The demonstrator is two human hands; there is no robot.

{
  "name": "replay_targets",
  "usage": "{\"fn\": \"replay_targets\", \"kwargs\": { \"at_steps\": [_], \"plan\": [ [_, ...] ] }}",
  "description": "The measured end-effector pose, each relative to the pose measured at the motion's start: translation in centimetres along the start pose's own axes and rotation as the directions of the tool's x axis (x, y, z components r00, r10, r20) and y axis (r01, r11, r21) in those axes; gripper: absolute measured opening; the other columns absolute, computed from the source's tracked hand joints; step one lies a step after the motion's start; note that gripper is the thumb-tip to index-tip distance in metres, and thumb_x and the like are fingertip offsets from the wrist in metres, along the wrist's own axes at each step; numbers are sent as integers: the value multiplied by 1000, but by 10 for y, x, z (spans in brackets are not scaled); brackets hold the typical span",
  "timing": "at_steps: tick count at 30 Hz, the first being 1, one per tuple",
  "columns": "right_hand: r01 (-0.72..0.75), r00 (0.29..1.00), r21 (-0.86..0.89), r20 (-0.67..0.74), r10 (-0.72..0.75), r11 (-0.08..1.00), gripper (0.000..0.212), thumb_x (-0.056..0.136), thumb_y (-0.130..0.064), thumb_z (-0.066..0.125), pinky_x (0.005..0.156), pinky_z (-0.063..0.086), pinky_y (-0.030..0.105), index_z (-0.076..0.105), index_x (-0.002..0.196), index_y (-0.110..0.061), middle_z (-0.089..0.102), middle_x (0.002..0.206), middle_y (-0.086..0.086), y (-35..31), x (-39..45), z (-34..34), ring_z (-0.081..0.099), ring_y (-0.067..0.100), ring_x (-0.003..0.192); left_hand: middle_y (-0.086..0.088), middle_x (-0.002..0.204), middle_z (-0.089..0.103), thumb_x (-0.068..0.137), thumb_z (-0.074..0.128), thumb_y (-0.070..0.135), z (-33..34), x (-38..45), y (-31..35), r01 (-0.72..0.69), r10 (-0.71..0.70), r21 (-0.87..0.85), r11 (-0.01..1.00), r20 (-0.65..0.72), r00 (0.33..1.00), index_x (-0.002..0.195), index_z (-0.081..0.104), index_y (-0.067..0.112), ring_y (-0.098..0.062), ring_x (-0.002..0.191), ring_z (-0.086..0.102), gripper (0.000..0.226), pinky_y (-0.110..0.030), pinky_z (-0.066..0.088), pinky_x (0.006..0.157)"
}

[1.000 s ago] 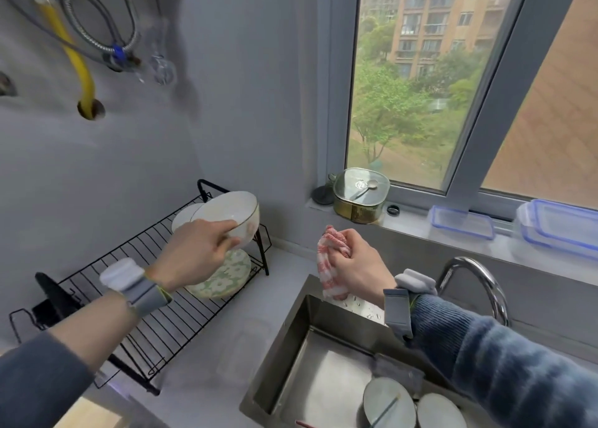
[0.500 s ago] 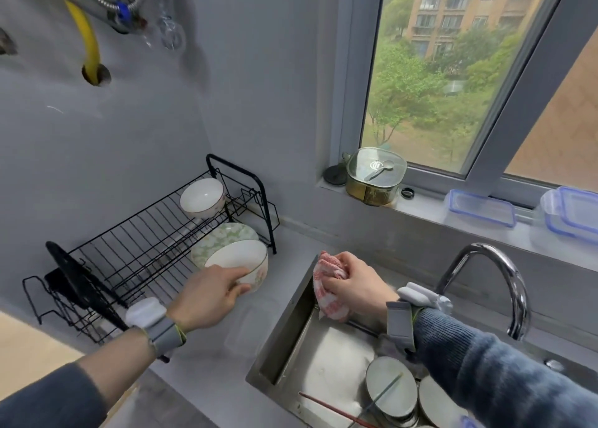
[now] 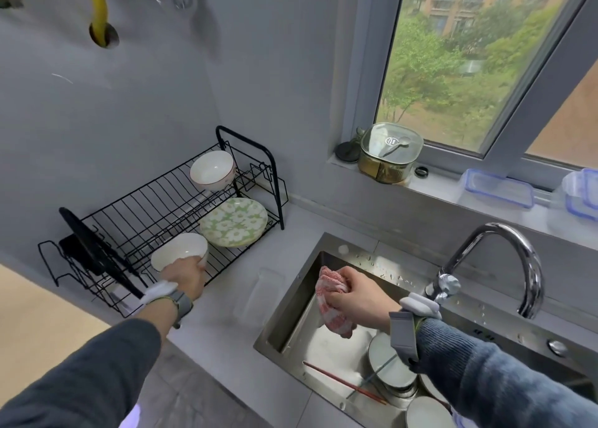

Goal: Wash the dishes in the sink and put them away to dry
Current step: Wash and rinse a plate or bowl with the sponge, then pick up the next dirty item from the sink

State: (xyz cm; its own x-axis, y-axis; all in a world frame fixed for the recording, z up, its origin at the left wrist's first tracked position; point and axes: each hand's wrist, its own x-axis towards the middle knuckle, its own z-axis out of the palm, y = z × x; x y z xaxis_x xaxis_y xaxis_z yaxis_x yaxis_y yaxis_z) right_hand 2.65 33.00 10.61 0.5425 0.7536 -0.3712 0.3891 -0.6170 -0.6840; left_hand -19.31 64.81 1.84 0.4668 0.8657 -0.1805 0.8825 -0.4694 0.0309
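Note:
My left hand (image 3: 186,275) grips a white bowl (image 3: 178,253) by its near rim, low over the bottom tier of the black wire dish rack (image 3: 155,207). A second white bowl (image 3: 212,170) sits on the rack's upper tier and a green flowered plate (image 3: 233,222) lies on the lower tier to the right. My right hand (image 3: 357,293) holds a bunched red-and-white cloth (image 3: 330,295) over the left part of the steel sink (image 3: 291,311). In the sink lie a round plate (image 3: 386,364), red chopsticks (image 3: 343,382) and another white dish (image 3: 424,411).
A chrome faucet (image 3: 504,259) arches over the sink's right side. The window sill holds a lidded metal tin (image 3: 390,152) and clear blue-rimmed containers (image 3: 498,188). A black board (image 3: 94,253) leans in the rack's left end. Grey counter (image 3: 233,314) lies between rack and sink.
My left hand has carried the bowl left and down to the rack's lower tier, beside the flowered plate. My right hand with the cloth stays over the sink. The view has tilted downward.

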Motion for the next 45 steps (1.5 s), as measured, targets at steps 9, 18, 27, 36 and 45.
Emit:
{"fn": "replay_targets", "kwargs": {
  "at_steps": [9,18,27,36,45],
  "plan": [
    [-151,989,68,2,151,986,24,87,-33,68,86,57,35,60,109,-31,70,102,-9,61,-30,-7,67,10,95,-13,85,67,82,63,14,27,29,-19,259,-223,-105,960,271,936,91,67,15,-32,74,66,10,-35,55,61],
    [-249,966,110,-41,255,962,26,87,-34,70,82,53,26,62,111,-30,71,104,-10,106,-68,-7,65,8,93,-29,129,54,82,75,21,29,5,30,267,-276,-218,939,-9,961,132,49,-1,-45,119,52,60,-51,44,101],
    [-466,885,126,90,458,876,38,84,-23,74,51,49,16,54,116,-17,67,97,-1,168,-122,15,65,7,69,1,133,60,82,69,42,51,-112,156,-486,517,-265,833,56,854,122,66,26,-24,120,57,43,-41,45,104],
    [-545,824,-27,167,541,838,55,72,-20,80,71,56,26,55,121,-24,70,105,-3,220,-143,36,65,16,91,-14,158,30,77,77,37,80,-100,135,-115,130,-234,965,49,990,146,45,13,-39,144,29,80,-53,30,117],
    [-557,796,-142,190,574,819,43,79,-36,75,93,50,33,53,115,-27,57,111,2,256,-144,60,60,23,103,-3,141,52,81,70,36,95,-142,167,-493,525,-229,840,106,845,129,60,22,-28,128,49,51,-47,43,108]
  ]
}}
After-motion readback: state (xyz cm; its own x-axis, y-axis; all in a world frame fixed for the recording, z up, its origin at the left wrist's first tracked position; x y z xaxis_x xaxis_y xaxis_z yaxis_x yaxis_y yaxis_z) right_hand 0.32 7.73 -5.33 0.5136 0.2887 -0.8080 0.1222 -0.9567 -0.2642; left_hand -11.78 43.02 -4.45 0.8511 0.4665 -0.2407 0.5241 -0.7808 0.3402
